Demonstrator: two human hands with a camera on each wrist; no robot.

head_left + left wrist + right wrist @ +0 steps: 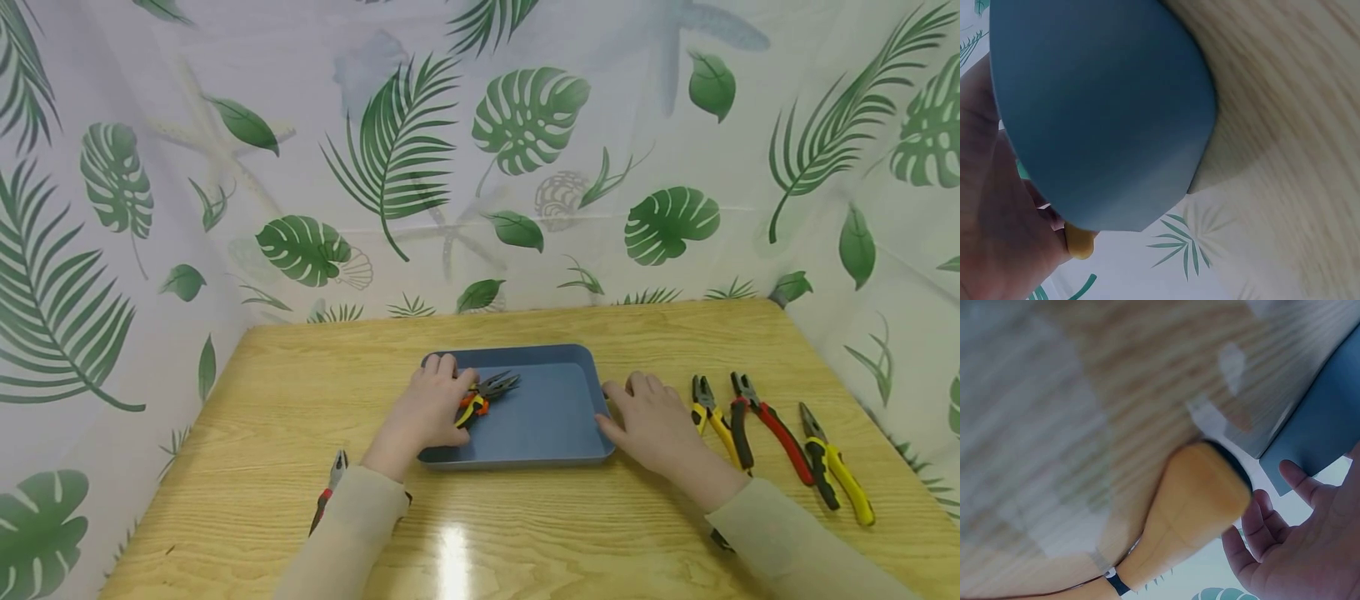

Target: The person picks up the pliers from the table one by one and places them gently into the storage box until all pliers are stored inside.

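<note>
At eight o'clock from the tray (543, 417), red pliers (322, 504): on the table (540, 542), right beside the left sleeve (345, 525); a careless sweep of that arm could snag them.
Left hand (426, 408): at the tray's nine o'clock end, fingers bent over the handles there; whether they clamp on one cannot be told. A weak hold could let a handle slip.
Tray pliers (497, 386): inside the tray toward nine o'clock, dark tips aimed near two o'clock, yellow and orange handles bunched under the palm, number hidden. Handles this close could catch, so moving one may drag another.
Tray floor: between both hands; an uneven push from either end could turn or slide the tray.
Right hand (658, 425): at the tray's three o'clock end, fingers apart and loosely bent, one tip touching the wall; so light a touch may not steady it.
Yellow pliers (717, 421): at three o'clock, partly behind the right forearm; a dropped wrist could knock them.
Red-and-black pliers (783, 442): just past three o'clock, near the yellow pair; a bump could pass along.
Yellow-and-black pliers (847, 483): toward four o'clock, farthest from the tray, least at risk.
</note>
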